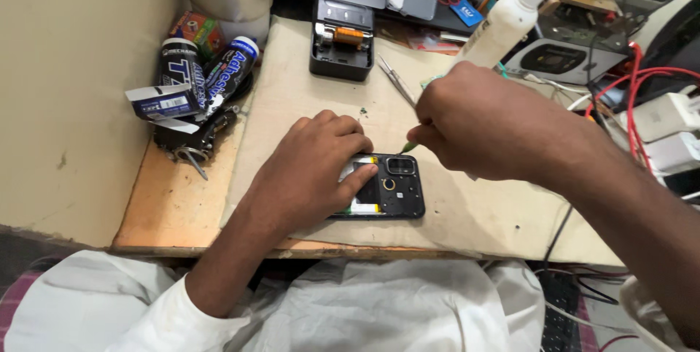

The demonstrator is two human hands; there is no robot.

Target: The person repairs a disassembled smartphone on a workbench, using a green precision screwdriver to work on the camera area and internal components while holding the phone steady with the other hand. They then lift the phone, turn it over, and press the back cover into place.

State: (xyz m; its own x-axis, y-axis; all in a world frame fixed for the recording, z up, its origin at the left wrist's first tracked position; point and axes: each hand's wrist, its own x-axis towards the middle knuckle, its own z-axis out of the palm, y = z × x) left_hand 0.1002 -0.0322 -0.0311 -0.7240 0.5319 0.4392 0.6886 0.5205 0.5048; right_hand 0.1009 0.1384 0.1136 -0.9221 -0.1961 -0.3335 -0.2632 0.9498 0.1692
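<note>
Cardboard sheet: spread over the wooden bench as a work mat, filling the middle of the frame
Smartphone: laid face down at the centre of the mat with its back cover off, the black inner frame and camera block exposed
Left hand: pressed flat over the left part of the smartphone, fingers spread and not curled round anything, a fingertip resting beside the camera block
Right hand: closed in a pinch on a green-tipped tool, whose tip is set at the top edge of the smartphone just above the camera block
Step in hand: judged to be work on the upper part of the inner frame, either a screw or a seam being addressed; which one cannot be told, the tip being too small
Next move: judged to call for steady downward pressure from the left hand and a fine, controlled motion of the tip, so that the camera block is not scratched
Tweezers: left lying on the mat above the hands
Spray bottle: white, leaning at the upper right
Adhesive tubes: black, piled at the upper left by the wall
Black case: open at the top centre, an orange part seen inside
</note>
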